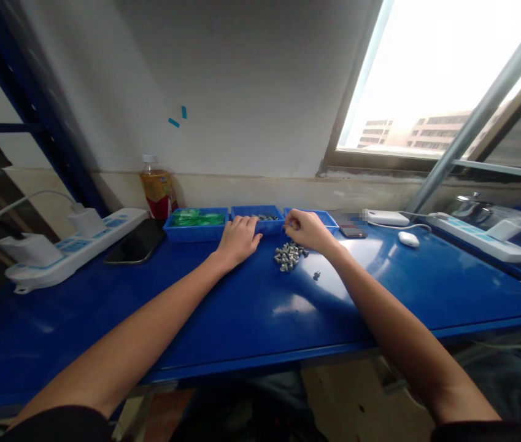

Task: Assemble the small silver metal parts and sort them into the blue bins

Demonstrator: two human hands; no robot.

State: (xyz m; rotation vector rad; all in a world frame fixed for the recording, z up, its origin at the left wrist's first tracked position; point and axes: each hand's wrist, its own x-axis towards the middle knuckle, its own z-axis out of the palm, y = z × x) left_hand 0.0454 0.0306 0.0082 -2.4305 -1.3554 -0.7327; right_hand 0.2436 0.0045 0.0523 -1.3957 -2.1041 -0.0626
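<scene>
My left hand [238,239] rests on the blue table [251,307], its fingers curled at the edge of the middle blue tray [260,218], which holds small grey parts. My right hand [304,229] is beside it, fingers pinched together over the rim between the middle tray and the right blue tray [322,215]; what the pinch holds is too small to make out. A pile of small silver metal parts [289,255] lies on the table just below my right hand. One loose part [316,275] lies a little nearer to me.
A left blue tray [196,222] holds green pieces. A drink bottle [156,193] stands behind it. A dark phone [137,242] and a white power strip [71,248] lie at left. A second phone [351,228], a white box [386,217], a mouse [409,239] and another power strip [476,238] are at right.
</scene>
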